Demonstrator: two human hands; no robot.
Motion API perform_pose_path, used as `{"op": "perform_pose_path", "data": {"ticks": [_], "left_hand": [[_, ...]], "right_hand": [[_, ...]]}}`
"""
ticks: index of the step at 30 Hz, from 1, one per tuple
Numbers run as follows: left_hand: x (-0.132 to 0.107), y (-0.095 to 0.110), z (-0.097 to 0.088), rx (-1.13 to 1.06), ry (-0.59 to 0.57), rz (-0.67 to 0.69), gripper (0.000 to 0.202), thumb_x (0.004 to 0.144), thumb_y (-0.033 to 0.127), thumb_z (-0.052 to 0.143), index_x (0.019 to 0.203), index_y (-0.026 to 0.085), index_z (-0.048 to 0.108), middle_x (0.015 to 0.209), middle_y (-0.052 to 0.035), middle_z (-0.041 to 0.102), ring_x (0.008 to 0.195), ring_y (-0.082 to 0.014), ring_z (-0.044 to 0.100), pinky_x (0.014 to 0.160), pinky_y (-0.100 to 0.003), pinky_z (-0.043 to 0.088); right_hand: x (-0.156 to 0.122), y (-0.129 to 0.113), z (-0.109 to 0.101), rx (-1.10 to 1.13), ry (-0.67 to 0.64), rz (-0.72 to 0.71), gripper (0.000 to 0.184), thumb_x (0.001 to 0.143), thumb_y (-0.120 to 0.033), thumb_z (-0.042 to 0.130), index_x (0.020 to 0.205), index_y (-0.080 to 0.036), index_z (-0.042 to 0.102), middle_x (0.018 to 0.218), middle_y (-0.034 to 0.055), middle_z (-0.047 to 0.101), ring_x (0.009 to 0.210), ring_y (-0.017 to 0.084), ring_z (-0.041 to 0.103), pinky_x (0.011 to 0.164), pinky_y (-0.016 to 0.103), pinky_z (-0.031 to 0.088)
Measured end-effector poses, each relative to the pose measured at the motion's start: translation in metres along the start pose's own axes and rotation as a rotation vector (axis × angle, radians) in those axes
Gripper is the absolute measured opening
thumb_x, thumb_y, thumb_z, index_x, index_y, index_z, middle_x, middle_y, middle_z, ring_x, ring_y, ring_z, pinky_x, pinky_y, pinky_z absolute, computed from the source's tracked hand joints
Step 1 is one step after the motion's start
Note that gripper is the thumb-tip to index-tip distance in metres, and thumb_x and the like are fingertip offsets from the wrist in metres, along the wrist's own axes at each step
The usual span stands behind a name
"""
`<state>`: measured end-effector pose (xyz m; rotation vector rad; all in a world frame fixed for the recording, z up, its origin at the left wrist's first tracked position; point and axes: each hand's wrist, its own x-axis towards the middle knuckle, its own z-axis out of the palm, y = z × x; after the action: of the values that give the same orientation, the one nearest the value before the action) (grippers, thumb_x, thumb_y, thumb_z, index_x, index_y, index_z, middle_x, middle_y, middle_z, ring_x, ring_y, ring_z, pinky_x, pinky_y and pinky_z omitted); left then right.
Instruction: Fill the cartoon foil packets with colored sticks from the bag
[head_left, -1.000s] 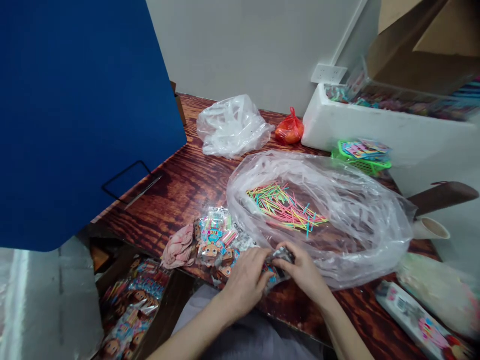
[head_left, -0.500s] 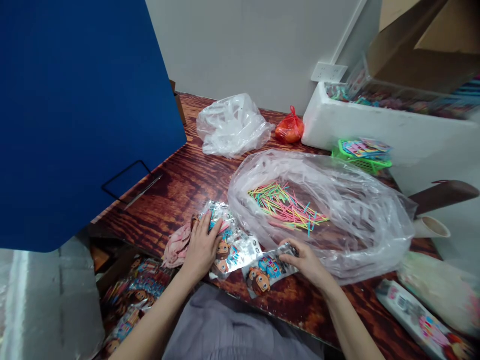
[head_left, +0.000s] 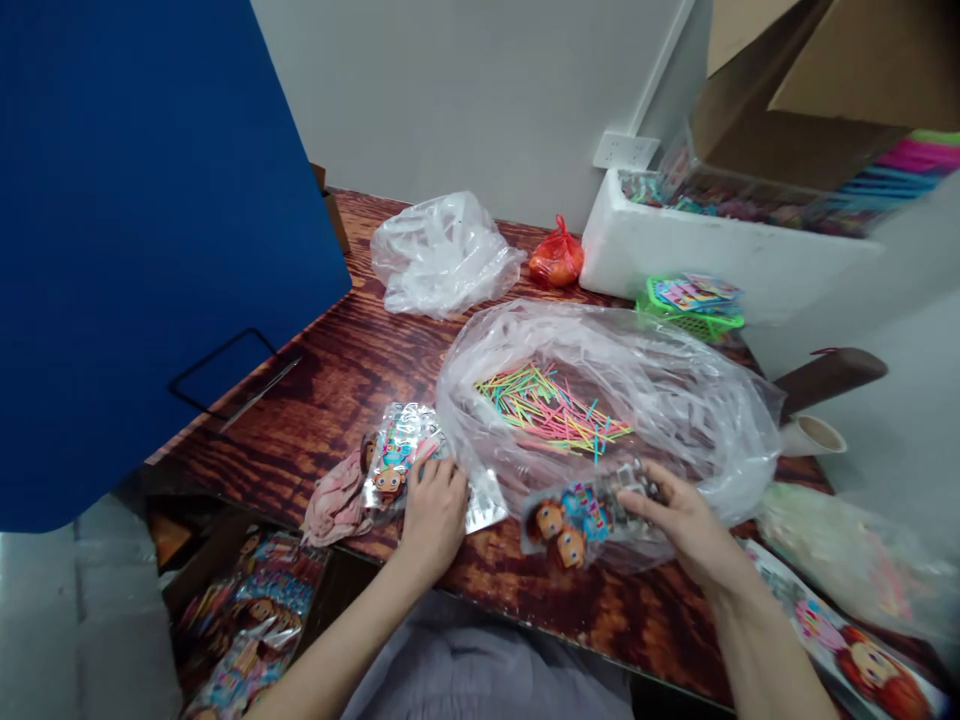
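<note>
My right hand pinches a pair of small cartoon-print packets and holds them just above the wooden table, in front of a big clear plastic bag. Inside that bag lies a heap of thin coloured sticks. My left hand rests fingers-down on a small pile of the same packets near the table's front edge, beside a crumpled pink cloth.
A blue board leans at the left. At the back lie a crumpled clear bag, a small red bag, a white foam box and a green basket. More packets fill a box below the table.
My hands parted: the left went to the packet pile and now presses on it, while the right lifted the packets and carried them right, toward the big bag. The view shifted slightly.
</note>
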<state>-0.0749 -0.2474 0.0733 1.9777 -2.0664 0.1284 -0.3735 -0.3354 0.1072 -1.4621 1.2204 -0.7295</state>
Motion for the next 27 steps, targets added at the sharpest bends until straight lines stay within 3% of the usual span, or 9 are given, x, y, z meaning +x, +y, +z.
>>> {"op": "perform_pose_path", "data": {"ticks": [3, 6, 13, 17, 21, 24, 27], "left_hand": [[0.008, 0.005, 0.007, 0.043, 0.006, -0.027, 0.016, 0.089, 0.022, 0.053, 0.094, 0.014, 0.066, 0.111, -0.0164, 0.063, 0.103, -0.0324, 0.052, 0.096, -0.051, 0.037], [0.012, 0.006, 0.01, 0.064, -0.004, -0.05, 0.015, 0.087, 0.02, 0.054, 0.091, 0.013, 0.066, 0.102, -0.0163, 0.064, 0.099, -0.0329, 0.053, 0.094, -0.051, 0.037], [0.009, -0.002, 0.009, -0.086, 0.015, -0.025, 0.019, 0.091, 0.016, 0.047, 0.086, 0.018, 0.065, 0.087, -0.0072, 0.062, 0.089, -0.0251, 0.054, 0.091, -0.044, 0.038], [0.006, -0.002, 0.001, -0.125, -0.053, 0.063, 0.018, 0.092, 0.021, 0.05, 0.084, 0.021, 0.067, 0.091, -0.0067, 0.062, 0.093, -0.0259, 0.053, 0.09, -0.045, 0.037], [0.006, 0.001, -0.005, -0.098, -0.171, 0.191, 0.025, 0.086, 0.01, 0.049, 0.104, 0.021, 0.062, 0.106, -0.0083, 0.062, 0.1, -0.027, 0.053, 0.088, -0.043, 0.038], [0.011, 0.002, -0.004, -0.098, -0.282, 0.185, 0.034, 0.08, 0.007, 0.051, 0.11, 0.017, 0.061, 0.109, -0.0118, 0.063, 0.101, -0.0292, 0.055, 0.085, -0.043, 0.04], [0.016, 0.002, -0.004, -0.191, -0.358, 0.229, 0.03, 0.077, 0.005, 0.052, 0.1, 0.018, 0.065, 0.107, -0.0109, 0.066, 0.105, -0.0293, 0.057, 0.09, -0.043, 0.039]], "right_hand": [[0.027, 0.026, -0.009, -0.142, 0.131, 0.002, 0.039, 0.065, -0.044, 0.071, 0.093, -0.018, 0.062, 0.084, 0.0038, 0.067, 0.08, 0.024, 0.061, 0.074, 0.035, 0.048], [0.042, 0.047, -0.004, -0.346, 0.175, -0.059, 0.033, 0.065, -0.041, 0.065, 0.088, -0.018, 0.065, 0.086, 0.0052, 0.069, 0.084, 0.026, 0.061, 0.081, 0.039, 0.047], [0.031, 0.059, 0.0, -0.461, 0.231, -0.146, 0.038, 0.078, -0.045, 0.055, 0.1, -0.017, 0.068, 0.103, 0.0115, 0.067, 0.1, 0.028, 0.061, 0.091, 0.042, 0.045], [0.026, 0.061, 0.004, -0.583, 0.288, -0.204, 0.04, 0.082, -0.039, 0.052, 0.115, -0.019, 0.063, 0.11, 0.011, 0.062, 0.105, 0.027, 0.058, 0.096, 0.044, 0.043], [0.027, 0.063, 0.012, -0.666, 0.294, -0.176, 0.043, 0.082, -0.032, 0.053, 0.122, -0.02, 0.058, 0.118, 0.0103, 0.059, 0.112, 0.027, 0.055, 0.098, 0.043, 0.041], [0.031, 0.065, 0.013, -0.663, 0.289, -0.166, 0.038, 0.08, -0.032, 0.055, 0.115, -0.019, 0.06, 0.114, 0.0099, 0.061, 0.109, 0.027, 0.056, 0.097, 0.043, 0.042], [0.032, 0.067, 0.012, -0.64, 0.297, -0.15, 0.029, 0.076, -0.033, 0.057, 0.101, -0.019, 0.062, 0.104, 0.0086, 0.062, 0.102, 0.027, 0.057, 0.093, 0.043, 0.043]]}}
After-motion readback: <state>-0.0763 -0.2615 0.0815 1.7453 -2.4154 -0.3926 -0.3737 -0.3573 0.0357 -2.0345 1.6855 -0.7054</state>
